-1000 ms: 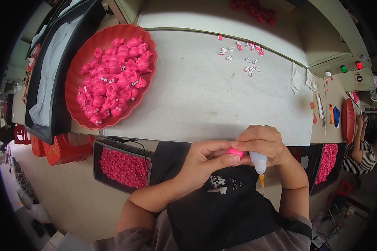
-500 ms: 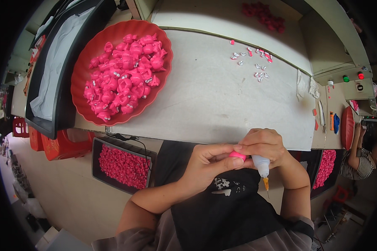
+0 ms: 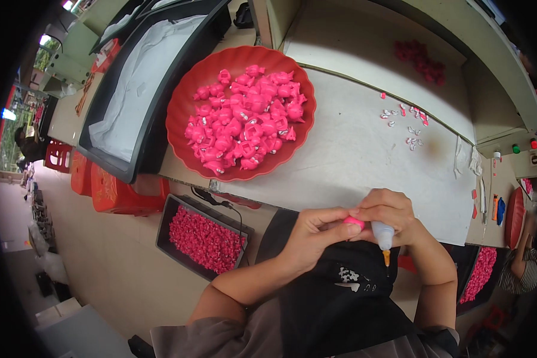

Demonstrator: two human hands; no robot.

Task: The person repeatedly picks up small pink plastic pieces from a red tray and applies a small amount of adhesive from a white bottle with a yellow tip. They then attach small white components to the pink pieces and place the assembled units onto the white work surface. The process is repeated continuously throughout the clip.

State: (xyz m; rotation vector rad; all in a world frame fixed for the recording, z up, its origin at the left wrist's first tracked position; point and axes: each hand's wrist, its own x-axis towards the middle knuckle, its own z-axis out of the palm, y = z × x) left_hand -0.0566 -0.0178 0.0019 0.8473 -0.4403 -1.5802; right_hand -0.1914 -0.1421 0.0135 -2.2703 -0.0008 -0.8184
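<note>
Between the fingertips of my left hand [image 3: 316, 234] is a small rounded pink plastic piece [image 3: 354, 222]. My right hand [image 3: 391, 210] is closed around a translucent dropper bottle [image 3: 383, 234], its orange needle tip [image 3: 386, 258] pointing down. The right fingertips also meet the pink piece, so both hands touch there. They are held just off the front edge of the worktable, above my black apron [image 3: 316, 304]. Fingers hide most of the piece's shape.
On the white worktop [image 3: 352, 143], a scalloped red bowl [image 3: 182, 134] holds many pink figure parts. Small white-and-pink pieces [image 3: 413, 141] lie toward the back. A black tray with white lining [image 3: 140, 89] stands left. Below sits a grey bin [image 3: 161, 230] of pink parts; red stools [image 3: 116, 191] are beside it.
The whole view has swung left, so bowl, table and hands appear further right. My hands keep the same hold on the pink piece and the bottle.
</note>
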